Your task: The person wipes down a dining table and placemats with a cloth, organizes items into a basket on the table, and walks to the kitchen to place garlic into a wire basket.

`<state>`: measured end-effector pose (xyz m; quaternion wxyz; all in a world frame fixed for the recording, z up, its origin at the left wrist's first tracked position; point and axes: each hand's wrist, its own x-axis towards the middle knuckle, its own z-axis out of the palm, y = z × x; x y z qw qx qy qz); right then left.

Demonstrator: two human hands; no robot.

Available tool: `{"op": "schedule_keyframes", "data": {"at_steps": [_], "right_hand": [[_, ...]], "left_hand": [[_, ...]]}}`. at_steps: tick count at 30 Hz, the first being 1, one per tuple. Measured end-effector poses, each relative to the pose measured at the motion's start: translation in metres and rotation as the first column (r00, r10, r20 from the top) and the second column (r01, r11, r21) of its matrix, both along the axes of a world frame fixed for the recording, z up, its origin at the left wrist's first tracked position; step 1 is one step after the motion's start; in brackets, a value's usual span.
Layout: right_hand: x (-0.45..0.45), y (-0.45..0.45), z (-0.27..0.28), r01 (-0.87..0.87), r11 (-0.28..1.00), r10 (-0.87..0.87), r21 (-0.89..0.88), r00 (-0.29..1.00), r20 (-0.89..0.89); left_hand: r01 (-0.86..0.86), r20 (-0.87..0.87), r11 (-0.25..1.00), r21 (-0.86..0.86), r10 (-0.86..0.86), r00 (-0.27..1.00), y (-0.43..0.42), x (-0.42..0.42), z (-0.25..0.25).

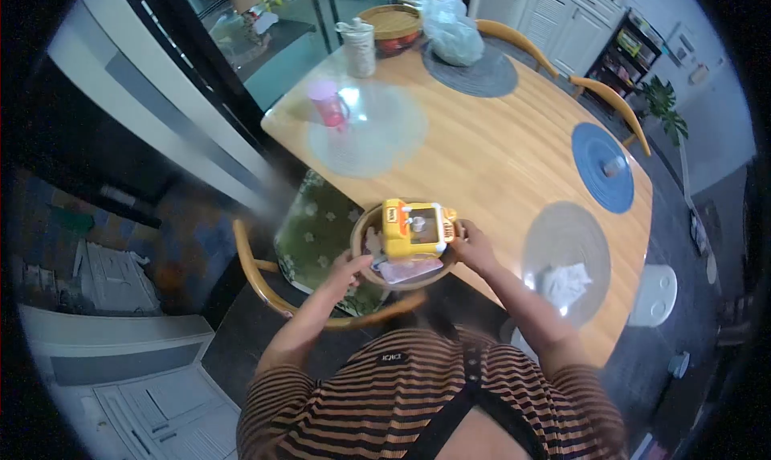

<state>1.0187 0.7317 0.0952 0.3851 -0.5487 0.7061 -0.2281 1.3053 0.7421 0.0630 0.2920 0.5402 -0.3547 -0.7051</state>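
Note:
A round brown basket (361, 228) is held at the table's near edge, between my two hands. Inside it lie a yellow toy (414, 228) with white parts and a pinkish packet (410, 269). My left hand (351, 269) grips the basket's left rim, thumb on top. The opposite rim is gripped by my right hand (474, 247), close beside the yellow toy. Fingers of both hands are partly hidden behind the basket.
On the wooden table (482, 155) are a pink cup (328, 105), a patterned canister (359, 50), a plastic bag (454, 32), a blue placemat (596, 167) and white tissue (566, 283). A chair (259, 283) with a green floral cushion (309, 227) stands at the left.

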Motion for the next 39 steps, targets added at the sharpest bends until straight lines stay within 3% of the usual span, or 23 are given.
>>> {"op": "schedule_keyframes", "data": {"at_steps": [2, 3, 6, 8, 10, 11, 12, 14, 16, 19, 21, 23, 24, 25, 26, 27, 28, 32, 33, 36, 39], "right_hand": [[0.019, -0.024, -0.023, -0.082, 0.996, 0.08, 0.024, 0.993, 0.083], [0.034, -0.035, -0.025, -0.142, 0.99, 0.142, 0.009, 0.99, -0.007], [0.091, -0.101, -0.017, -0.281, 0.959, 0.282, 0.028, 0.959, -0.031], [0.127, -0.142, 0.015, -0.391, 0.92, 0.392, -0.026, 0.919, 0.051], [0.159, -0.173, 0.043, -0.395, 0.884, 0.44, -0.251, 0.884, 0.158], [0.172, -0.19, 0.041, -0.378, 0.869, 0.481, -0.318, 0.796, 0.367], [0.179, -0.19, 0.067, -0.365, 0.844, 0.525, -0.393, 0.712, 0.468], [0.18, -0.182, 0.091, -0.372, 0.791, 0.573, -0.486, 0.729, 0.374], [0.16, -0.169, 0.076, -0.449, 0.77, 0.612, -0.453, 0.722, 0.324], [0.095, -0.133, 0.028, -0.473, 0.84, 0.533, -0.266, 0.81, 0.243], [0.035, -0.101, -0.009, -0.315, 0.947, 0.317, -0.053, 0.902, 0.294], [-0.028, -0.064, -0.032, -0.066, 0.997, 0.059, 0.041, 0.986, 0.154], [-0.055, -0.049, -0.023, 0.005, 0.996, -0.011, 0.093, 0.998, 0.059], [-0.088, -0.025, -0.051, 0.145, 0.988, -0.147, -0.047, 0.988, -0.055], [-0.106, -0.014, -0.035, 0.275, 0.961, -0.275, 0.01, 0.961, 0.004], [-0.127, 0.001, -0.039, 0.377, 0.926, -0.376, -0.015, 0.922, -0.093], [-0.147, 0.015, -0.047, 0.502, 0.865, -0.502, -0.008, 0.865, -0.007], [-0.158, 0.044, -0.027, 0.524, 0.848, -0.527, -0.084, 0.812, -0.25], [-0.168, 0.054, -0.038, 0.557, 0.828, -0.547, -0.068, 0.776, -0.314], [-0.203, 0.085, -0.067, 0.488, 0.835, -0.547, -0.254, 0.683, -0.485], [-0.217, 0.112, -0.068, 0.453, 0.821, -0.568, -0.347, 0.586, -0.578]], "left_hand": [[-0.097, -0.02, 0.995, 0.008, 0.097, 0.995, 0.004, 0.013, -0.002], [-0.147, -0.027, 0.989, 0.019, 0.147, 0.989, 0.006, 0.025, -0.004], [-0.364, -0.009, 0.931, 0.024, 0.364, 0.931, -0.009, 0.065, -0.011], [-0.476, -0.118, 0.876, 0.083, 0.482, 0.868, -0.024, 0.101, -0.034], [-0.66, -0.25, 0.748, 0.069, 0.653, 0.715, -0.063, 0.126, -0.025], [-0.696, -0.329, 0.718, -0.003, 0.656, 0.679, -0.085, 0.137, -0.013], [-0.729, -0.409, 0.681, -0.07, 0.648, 0.643, -0.106, 0.144, 0.002], [-0.73, -0.485, 0.65, -0.211, 0.578, 0.656, -0.159, 0.146, 0.03], [-0.643, -0.4, 0.653, -0.4, 0.507, 0.764, -0.22, 0.169, 0.009], [-0.578, -0.266, 0.707, -0.407, 0.514, 0.815, -0.301, 0.197, -0.043], [-0.583, -0.184, 0.725, -0.367, 0.558, 0.809, -0.329, 0.193, -0.068], [-0.762, -0.098, 0.647, -0.018, 0.758, 0.645, -0.336, 0.17, -0.06], [-0.664, -0.082, 0.731, -0.157, 0.66, 0.746, -0.334, 0.167, -0.058], [-0.546, -0.046, 0.786, -0.29, 0.559, 0.828, -0.329, 0.169, -0.06], [-0.472, 0.014, 0.809, -0.35, 0.509, 0.861, -0.329, 0.172, -0.062], [-0.395, 0.077, 0.824, -0.406, 0.462, 0.884, -0.33, 0.176, -0.065], [-0.317, 0.14, 0.83, -0.458, 0.42, 0.897, -0.33, 0.179, -0.068], [-0.356, 0.028, 0.873, -0.334, 0.387, 0.922, -0.319, 0.142, -0.004], [-0.479, -0.081, 0.847, -0.23, 0.474, 0.877, -0.317, 0.128, 0.008], [-0.588, -0.159, 0.809, -0.024, 0.577, 0.801, -0.318, 0.124, 0.01], [-0.637, -0.102, 0.769, -0.052, 0.63, 0.77, -0.327, 0.15, -0.028]]}}
